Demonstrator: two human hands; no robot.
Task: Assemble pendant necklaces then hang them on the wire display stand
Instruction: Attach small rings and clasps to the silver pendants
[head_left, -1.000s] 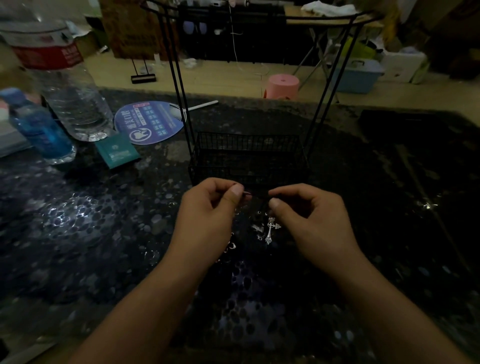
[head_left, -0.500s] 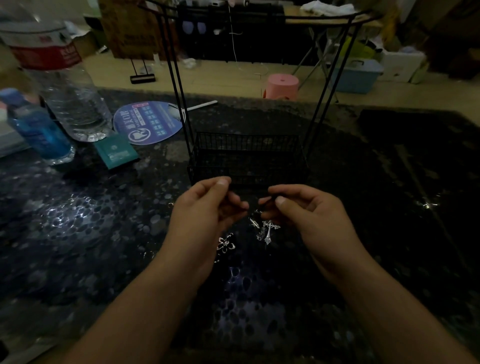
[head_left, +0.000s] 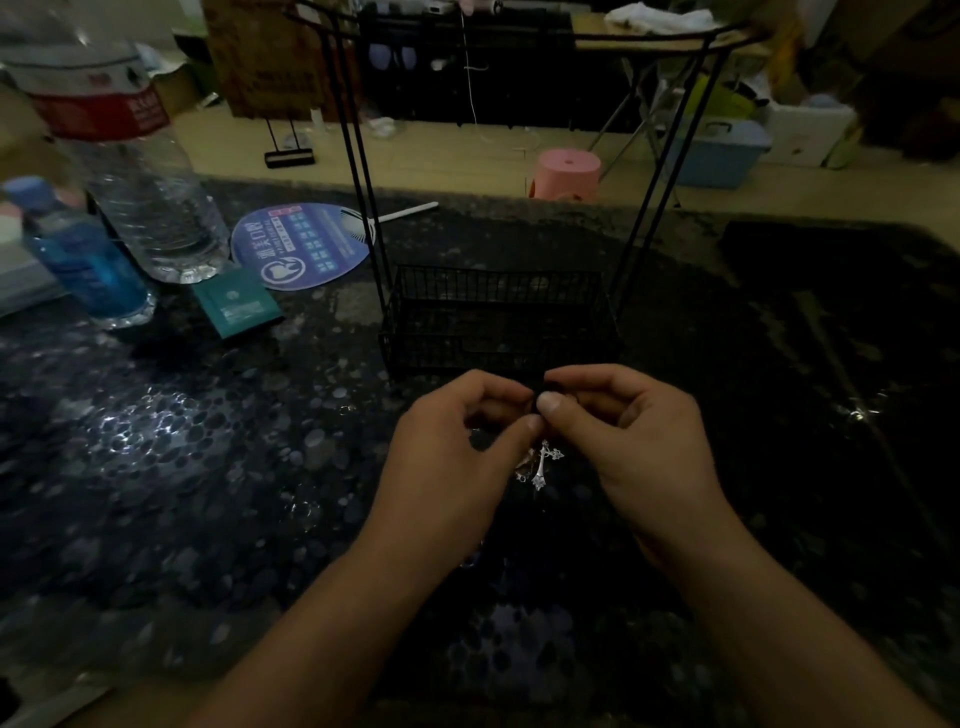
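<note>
My left hand (head_left: 457, 457) and my right hand (head_left: 634, 441) meet fingertip to fingertip just in front of the black wire display stand (head_left: 498, 312). Both pinch a thin dark cord (head_left: 537, 389) between thumb and forefinger. A silver cross pendant (head_left: 543, 465) dangles just below the pinch, between the two hands, with another small silver piece beside it. The stand has a mesh basket at its base and two tall uprights joined by a top bar; nothing hangs on it.
On the dark speckled table (head_left: 208, 467) at the left stand a large water bottle (head_left: 130, 171) and a small blue bottle (head_left: 83, 260). A round blue hand fan (head_left: 301, 244) and a teal packet (head_left: 236, 304) lie beside them. A pink stool (head_left: 569, 174) stands beyond the table.
My hands have closed the gap between them and their fingertips now touch on the cord. The pendants that lay by my left hand are now hidden under it.
</note>
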